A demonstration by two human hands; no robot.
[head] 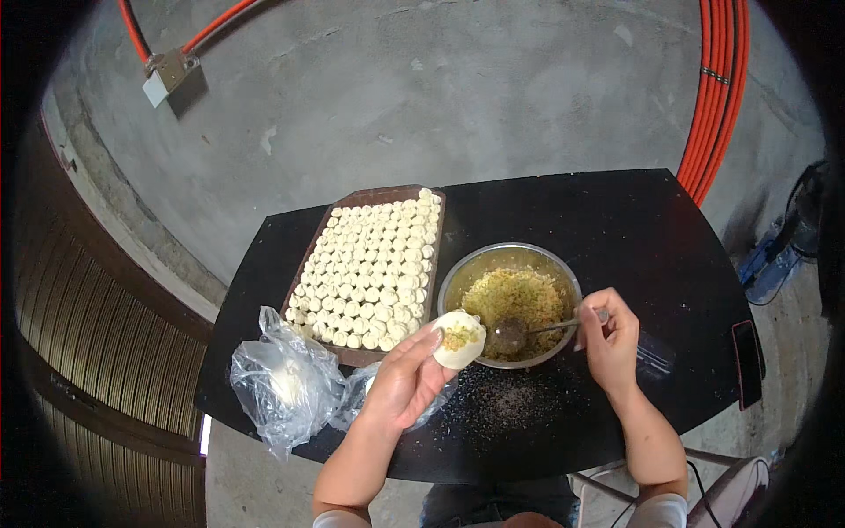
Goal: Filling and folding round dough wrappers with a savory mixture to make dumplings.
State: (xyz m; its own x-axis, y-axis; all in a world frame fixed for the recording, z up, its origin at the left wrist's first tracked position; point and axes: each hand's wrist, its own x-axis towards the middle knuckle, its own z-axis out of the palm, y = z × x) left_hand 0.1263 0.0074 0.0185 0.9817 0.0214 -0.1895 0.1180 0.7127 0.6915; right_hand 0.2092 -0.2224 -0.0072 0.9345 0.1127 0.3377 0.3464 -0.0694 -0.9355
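My left hand [410, 381] holds a round dough wrapper [457, 356] with a small heap of chopped filling [458, 337] on it, beside the bowl's near left rim. In my right hand [610, 340] is the handle of a metal spoon [558, 326]. The spoon's bowl rests low over the filling mixture [511, 294], a crumbly yellow-green mass inside a stainless steel bowl [450, 277]. Left of the bowl, a brown tray [432, 280] bears rows of small pleated dumplings [370, 264].
A clear plastic bag [287, 383] with pale dough inside lies at the table's left front. Another plastic bag [350, 399] is partly behind my left forearm. Crumbs [511, 399] dot the black table [627, 231]. A phone [747, 364] lies at the right edge; a concrete wall [429, 99] stands beyond.
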